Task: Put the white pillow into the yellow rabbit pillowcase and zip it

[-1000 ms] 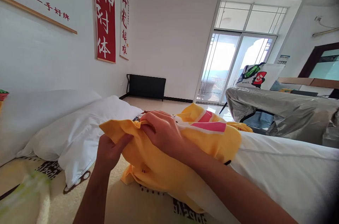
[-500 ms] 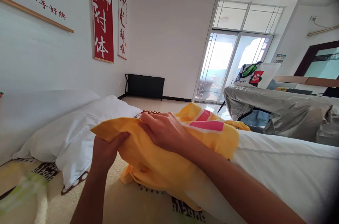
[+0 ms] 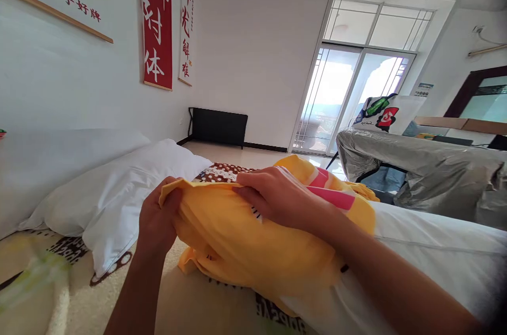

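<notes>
A yellow pillowcase (image 3: 225, 224) with pink-and-white patches lies bunched over the near end of a long white pillow (image 3: 431, 240). How far the pillow reaches inside is hidden. My left hand (image 3: 160, 213) is closed on the left corner of the pillowcase, thumb pressed over the cloth. Farther right, my right hand (image 3: 277, 195) grips the upper edge, its fingers curled over the fabric. Between the two hands the edge is drawn fairly straight. Below, a loose yellow fold hangs onto the patterned beige blanket (image 3: 190, 298).
Another white pillow (image 3: 114, 197) rests at the left against the wall. Beyond the bed stand a black folded panel (image 3: 217, 126) and a glass door (image 3: 328, 97). At right, a table under a silvery cover (image 3: 435, 155) carries a printed bag (image 3: 384, 113).
My right hand has slid right along the pillowcase edge. My left hand has shifted its grip slightly up and right at the corner. The edge between them is straighter and longer.
</notes>
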`<action>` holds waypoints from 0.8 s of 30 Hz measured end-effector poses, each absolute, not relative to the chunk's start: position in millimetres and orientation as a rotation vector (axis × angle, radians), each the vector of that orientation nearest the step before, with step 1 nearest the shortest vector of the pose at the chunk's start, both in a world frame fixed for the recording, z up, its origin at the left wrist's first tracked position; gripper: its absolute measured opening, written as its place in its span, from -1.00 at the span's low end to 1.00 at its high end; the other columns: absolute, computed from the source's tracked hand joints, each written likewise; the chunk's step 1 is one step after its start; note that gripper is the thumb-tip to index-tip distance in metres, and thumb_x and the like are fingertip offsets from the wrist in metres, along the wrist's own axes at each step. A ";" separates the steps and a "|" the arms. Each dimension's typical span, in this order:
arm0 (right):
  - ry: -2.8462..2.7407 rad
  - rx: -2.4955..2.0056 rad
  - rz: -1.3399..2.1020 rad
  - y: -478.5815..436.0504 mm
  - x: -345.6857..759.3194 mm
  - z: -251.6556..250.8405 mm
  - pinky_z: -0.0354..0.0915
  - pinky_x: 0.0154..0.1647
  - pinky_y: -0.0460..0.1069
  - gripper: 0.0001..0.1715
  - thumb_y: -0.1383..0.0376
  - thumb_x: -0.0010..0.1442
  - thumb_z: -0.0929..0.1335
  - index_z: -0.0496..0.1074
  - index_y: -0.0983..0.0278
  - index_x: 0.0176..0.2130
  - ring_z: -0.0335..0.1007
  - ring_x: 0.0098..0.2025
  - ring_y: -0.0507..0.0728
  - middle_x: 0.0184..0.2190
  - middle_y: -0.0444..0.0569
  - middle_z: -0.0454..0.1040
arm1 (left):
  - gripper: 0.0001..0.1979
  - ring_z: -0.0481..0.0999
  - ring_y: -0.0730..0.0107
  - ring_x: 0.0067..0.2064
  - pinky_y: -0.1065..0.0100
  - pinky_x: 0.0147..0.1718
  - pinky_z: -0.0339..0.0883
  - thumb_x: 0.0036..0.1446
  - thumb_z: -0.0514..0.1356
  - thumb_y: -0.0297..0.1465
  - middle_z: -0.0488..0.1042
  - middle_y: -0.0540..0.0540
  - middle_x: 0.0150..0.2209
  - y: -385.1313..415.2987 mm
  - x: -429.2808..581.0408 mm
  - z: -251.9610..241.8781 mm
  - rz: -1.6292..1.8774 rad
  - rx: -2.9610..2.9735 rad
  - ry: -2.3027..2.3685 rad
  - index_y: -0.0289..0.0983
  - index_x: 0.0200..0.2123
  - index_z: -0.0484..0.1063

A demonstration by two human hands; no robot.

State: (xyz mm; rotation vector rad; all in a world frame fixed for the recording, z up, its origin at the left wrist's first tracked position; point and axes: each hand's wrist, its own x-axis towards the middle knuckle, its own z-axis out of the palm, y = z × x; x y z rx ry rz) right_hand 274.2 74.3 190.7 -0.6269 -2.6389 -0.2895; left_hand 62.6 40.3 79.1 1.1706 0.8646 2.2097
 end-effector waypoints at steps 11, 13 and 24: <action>-2.600 -0.458 -0.387 43.0 237.0 169.8 -0.08 -0.52 -0.05 -0.91 0.44 0.14 0.24 0.25 0.26 -0.30 0.16 -0.53 0.01 -0.45 -0.13 0.38 | -0.88 0.37 0.45 -0.32 0.46 -0.36 0.25 0.04 0.27 -0.31 0.43 0.08 -0.38 6.1 106.0 91.0 2.578 1.389 1.285 -0.18 -0.42 0.39; -2.584 -0.541 -0.443 46.6 234.5 166.1 -0.15 -0.55 -0.05 -0.92 0.43 0.17 0.22 0.23 0.26 -0.30 0.13 -0.59 0.00 -0.48 -0.13 0.39 | -0.88 0.38 0.46 -0.32 0.46 -0.36 0.26 0.05 0.28 -0.30 0.43 0.08 -0.35 6.3 108.0 91.8 2.547 1.313 1.347 -0.17 -0.36 0.40; -2.260 -0.720 -0.710 85.1 263.5 197.4 -0.17 -0.45 -0.03 -0.83 0.43 0.16 0.16 0.21 0.22 -0.24 0.01 -0.59 0.00 -0.62 -0.18 0.25 | -0.71 0.48 0.12 -0.13 0.25 -0.23 0.38 0.04 0.27 -0.23 0.52 -0.11 -0.21 39.2 95.8 80.2 1.718 1.774 1.328 -0.23 -0.18 0.45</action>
